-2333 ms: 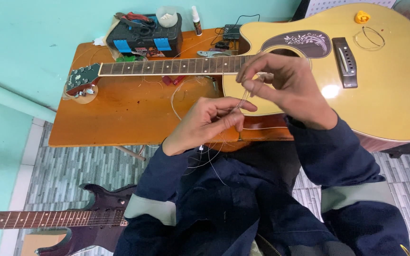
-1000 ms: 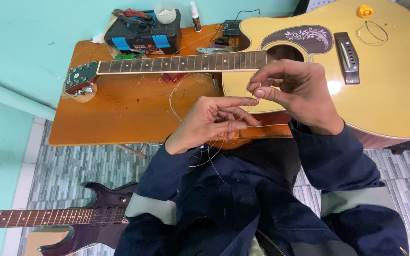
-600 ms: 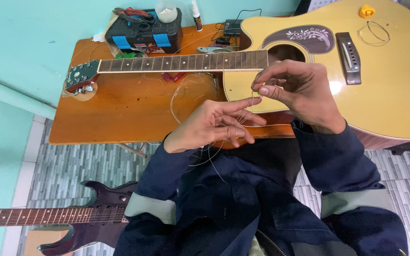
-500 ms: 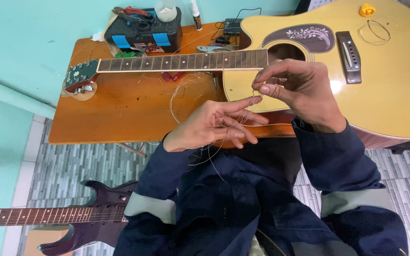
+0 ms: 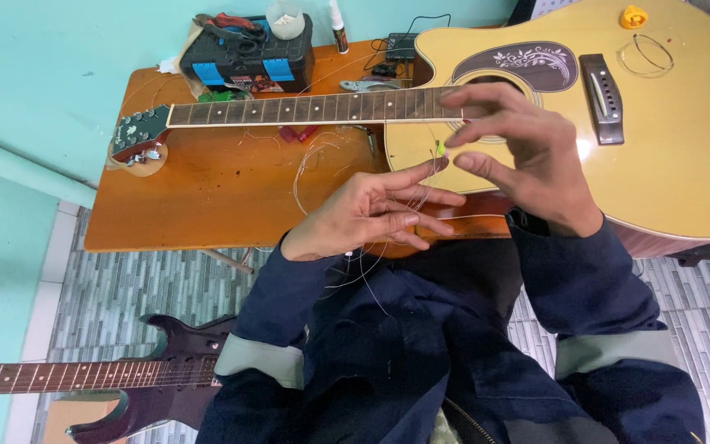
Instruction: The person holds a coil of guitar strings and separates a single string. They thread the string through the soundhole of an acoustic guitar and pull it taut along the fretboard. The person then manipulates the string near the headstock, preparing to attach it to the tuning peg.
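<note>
My left hand point(image 5: 371, 212) is stretched out over my lap, fingers extended, with a thin guitar string point(image 5: 417, 201) looped across them. The string's small green ball end point(image 5: 439, 150) stands just above my left index fingertip. My right hand point(image 5: 527, 156) hovers beside it with its fingers spread; thumb and index are apart, close to the ball end but not pinching it. Both hands are over the edge of a yellow acoustic guitar point(image 5: 684, 156) lying flat on a wooden table point(image 5: 199, 197), its neck point(image 5: 306, 107) pointing left.
A black toolbox with blue latches point(image 5: 244, 57), a white cup point(image 5: 285, 18) and a small bottle point(image 5: 338, 16) stand at the table's back. Loose wire coils point(image 5: 322, 160) lie on the table. A coiled string point(image 5: 651, 53) rests on the guitar top. A dark electric guitar point(image 5: 125, 378) lies on the tiled floor.
My right hand has opened from its pinch on the string and spread its fingers. My left fingers have straightened, the index pointing up toward the ball end.
</note>
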